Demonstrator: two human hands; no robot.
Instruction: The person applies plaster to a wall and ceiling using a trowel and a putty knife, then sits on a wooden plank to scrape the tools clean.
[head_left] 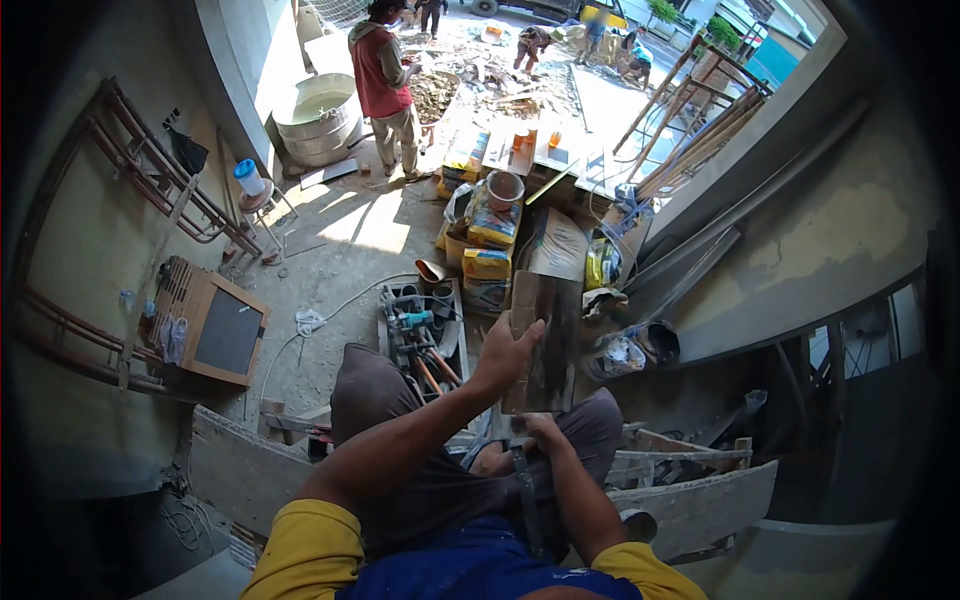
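Note:
My left hand (508, 352) is closed on the left edge of a dark brown flat board (556, 345), held upright above my lap. Its worn surface is in shadow. My right hand (546, 432) is just below the board's lower edge, with its fingers curled. What it grips is too dark to make out. A long, narrow dark strip (527, 500) runs down from beside those fingers toward my blue shirt. A bare foot (492, 460) shows between my knees.
A crate of power tools (420, 335) stands before my knees. Cement bags (492, 225) with a bucket (505, 188) on top are farther out. A wooden plank (250, 470) runs beside me. A person in a red vest (380, 75) stands near a large water tub (318, 120).

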